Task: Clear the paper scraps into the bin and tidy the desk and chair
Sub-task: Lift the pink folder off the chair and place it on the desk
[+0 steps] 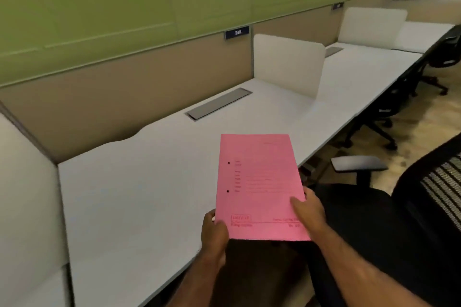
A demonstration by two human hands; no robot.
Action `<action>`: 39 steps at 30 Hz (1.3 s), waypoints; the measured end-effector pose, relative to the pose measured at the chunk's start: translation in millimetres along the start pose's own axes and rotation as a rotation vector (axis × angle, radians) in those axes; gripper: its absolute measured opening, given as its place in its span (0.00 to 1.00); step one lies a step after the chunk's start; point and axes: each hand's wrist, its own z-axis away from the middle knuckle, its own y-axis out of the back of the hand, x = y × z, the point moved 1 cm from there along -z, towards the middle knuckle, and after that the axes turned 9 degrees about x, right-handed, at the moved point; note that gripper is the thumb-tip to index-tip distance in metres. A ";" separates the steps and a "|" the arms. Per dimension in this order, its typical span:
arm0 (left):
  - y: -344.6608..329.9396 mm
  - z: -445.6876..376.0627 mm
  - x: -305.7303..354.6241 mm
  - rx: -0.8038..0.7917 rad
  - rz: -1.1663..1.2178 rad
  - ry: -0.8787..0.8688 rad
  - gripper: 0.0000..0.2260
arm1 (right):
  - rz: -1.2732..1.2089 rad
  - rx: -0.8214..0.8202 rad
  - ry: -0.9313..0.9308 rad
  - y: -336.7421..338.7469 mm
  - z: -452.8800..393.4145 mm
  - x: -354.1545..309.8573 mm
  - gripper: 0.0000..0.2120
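We grip the pink folder [259,187] by its near corners, left hand [215,229] and right hand [308,209] both pinching it, above the desk [139,194] edge. No scraps show on the desk; folder and chair [374,212], beside it, seemingly remain.
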 end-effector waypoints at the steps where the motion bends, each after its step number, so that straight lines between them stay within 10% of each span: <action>1: 9.8 -1.7 1.7 0.028 0.041 0.006 0.10 | 0.017 -0.041 0.036 -10.8 0.6 -10.6 0.15; 24: 27.2 -263.7 82.5 0.577 0.318 0.130 0.18 | 0.371 -0.580 0.335 -289.5 -196.5 -171.8 0.29; 39: 20.2 -447.5 100.7 0.641 -0.133 0.086 0.19 | 0.408 -0.716 0.306 -469.1 -313.8 -195.6 0.32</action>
